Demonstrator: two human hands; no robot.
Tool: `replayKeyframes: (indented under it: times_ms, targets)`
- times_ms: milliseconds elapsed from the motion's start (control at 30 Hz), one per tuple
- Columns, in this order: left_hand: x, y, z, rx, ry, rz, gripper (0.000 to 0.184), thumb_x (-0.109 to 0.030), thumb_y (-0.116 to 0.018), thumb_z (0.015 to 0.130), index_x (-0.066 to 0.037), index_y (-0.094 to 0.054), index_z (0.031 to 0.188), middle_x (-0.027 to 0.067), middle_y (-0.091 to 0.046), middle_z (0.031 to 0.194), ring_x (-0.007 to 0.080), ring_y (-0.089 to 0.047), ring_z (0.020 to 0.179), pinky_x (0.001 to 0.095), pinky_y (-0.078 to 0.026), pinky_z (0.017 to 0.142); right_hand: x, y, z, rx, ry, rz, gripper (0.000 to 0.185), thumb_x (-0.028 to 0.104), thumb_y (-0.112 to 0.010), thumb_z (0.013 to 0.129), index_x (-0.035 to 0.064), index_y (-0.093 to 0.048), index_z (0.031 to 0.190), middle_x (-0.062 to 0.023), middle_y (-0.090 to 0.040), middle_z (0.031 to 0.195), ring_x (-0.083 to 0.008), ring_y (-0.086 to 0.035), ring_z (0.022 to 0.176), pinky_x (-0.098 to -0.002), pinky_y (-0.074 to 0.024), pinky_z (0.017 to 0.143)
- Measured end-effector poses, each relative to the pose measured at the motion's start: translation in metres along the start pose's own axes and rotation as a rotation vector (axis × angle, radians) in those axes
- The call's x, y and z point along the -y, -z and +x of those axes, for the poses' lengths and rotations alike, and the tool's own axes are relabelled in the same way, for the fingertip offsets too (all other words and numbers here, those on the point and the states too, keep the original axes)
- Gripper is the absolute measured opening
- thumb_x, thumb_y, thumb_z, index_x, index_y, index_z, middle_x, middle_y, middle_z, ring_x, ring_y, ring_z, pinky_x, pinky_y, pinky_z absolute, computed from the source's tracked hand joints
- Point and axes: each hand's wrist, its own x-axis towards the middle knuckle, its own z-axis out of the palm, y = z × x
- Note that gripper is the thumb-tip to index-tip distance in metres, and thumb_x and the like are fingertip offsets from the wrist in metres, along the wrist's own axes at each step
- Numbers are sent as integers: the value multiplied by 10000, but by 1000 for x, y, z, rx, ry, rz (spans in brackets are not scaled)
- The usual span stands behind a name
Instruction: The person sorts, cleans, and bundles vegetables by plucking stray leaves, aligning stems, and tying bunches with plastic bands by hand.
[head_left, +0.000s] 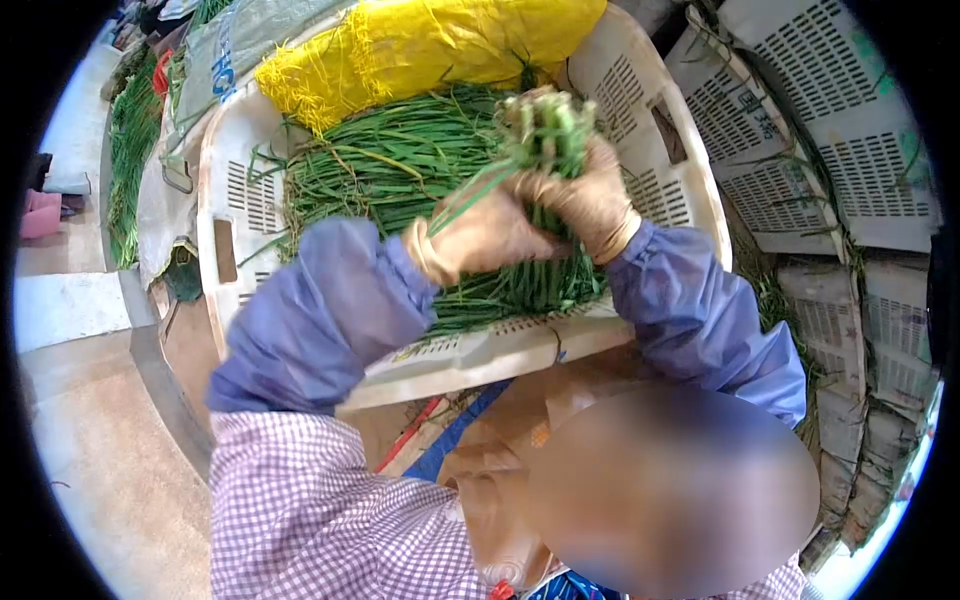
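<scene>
A bunch of chives (550, 130), its pale cut ends pointing up and its green leaves hanging down, is held over a white plastic crate (460, 365). My right hand (592, 200), in a tan glove, wraps round the bunch from the right. From the left, my left hand (495, 228), gloved alike and smeared by motion, closes against the same bunch below its cut ends. A few loose green strands cross that hand's thumb side. Beneath both hands, many loose chives (370, 180) lie in the crate.
A yellow woven sack (430, 45) covers the crate's far side. White slotted crates (820, 80) are stacked at the right. More green stalks (135, 150) lie at the far left, beside a grey-white sack (235, 50). A blurred oval hides the lower right.
</scene>
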Motion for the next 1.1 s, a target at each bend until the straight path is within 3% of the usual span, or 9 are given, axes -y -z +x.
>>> replayKeyframes:
  times_ms: [200, 533, 633, 667, 700, 833, 900, 1000, 1100]
  targets:
    - [-10, 68, 12, 102, 37, -408, 721, -251, -735, 757, -26, -385, 1346, 134, -505, 1269, 218, -477, 1161, 326, -372, 1003, 75, 60, -35, -206, 142, 81, 234, 59, -687, 691, 28, -633, 917, -81, -637, 821, -197, -627, 729, -349, -526, 713]
    - [-12, 112, -39, -461, 247, -276, 383, -218, -641, 853, -22, -558, 1171, 55, -632, 995, 132, -600, 893, 249, -477, 803, 195, 188, -196, -714, 615, -143, 364, 228, -603, 799, 4, -545, 1081, -129, -601, 992, -261, -597, 902, -395, -509, 798]
    - [-113, 102, -4, -426, -199, -349, 379, -262, -602, 880, -40, -559, 1185, 54, -632, 1034, 133, -594, 947, 268, -458, 861, 228, 175, -238, -713, 792, -164, 405, 264, -581, 832, 1, -517, 1134, -144, -591, 1050, -275, -587, 947, -409, -505, 827]
    - [-203, 74, 0, -352, -597, -172, 478, -342, -568, 889, -31, -504, 1246, 91, -594, 1135, 178, -555, 1071, 311, -408, 948, 234, 169, -251, -687, 835, -132, 419, 276, -573, 843, 0, -507, 1152, -149, -587, 1069, -280, -584, 963, -414, -503, 837]
    - [-221, 70, 3, -284, -557, -161, 577, -412, -549, 880, -26, -449, 1297, 109, -552, 1210, 198, -510, 1148, 341, -359, 1000, 235, 160, -256, -624, 867, -62, 433, 288, -566, 854, -1, -498, 1169, -154, -584, 1088, -284, -580, 978, -418, -502, 846]
    - [-338, -6, 42, 443, -1046, -114, 745, -315, -686, 782, -27, -302, 1352, 226, -447, 1254, 337, -530, 1066, 424, -484, 895, 202, 158, -266, -275, 894, 381, 512, 296, -596, 822, -16, -450, 1200, -133, -577, 1050, -259, -561, 973, -414, -479, 878]
    - [-342, -54, 58, 534, -894, 182, 690, -464, -591, 840, -32, -384, 1337, 141, -561, 1198, 216, -578, 1029, 336, -469, 897, 192, 154, -286, -227, 933, 520, 545, 321, -609, 809, -15, -442, 1205, -120, -577, 1038, -245, -560, 952, -408, -480, 869]
    - [-225, -121, 60, 971, -174, -412, 751, -491, -617, 812, -29, -378, 1354, 96, -482, 1304, 197, -537, 1084, 309, -439, 933, 146, 159, -325, -319, 757, 857, 363, 255, -623, 812, 50, -533, 1098, -113, -589, 925, -276, -593, 883, -479, -513, 812]
    - [-195, -219, 15, 1104, 38, -672, 846, -650, -512, 785, -25, -390, 1341, 103, -472, 1312, 203, -466, 1163, 334, -396, 971, 88, 198, -403, -660, 621, 963, 379, 211, -645, 802, 24, -533, 1111, -135, -608, 922, -275, -626, 794, -466, -547, 721]
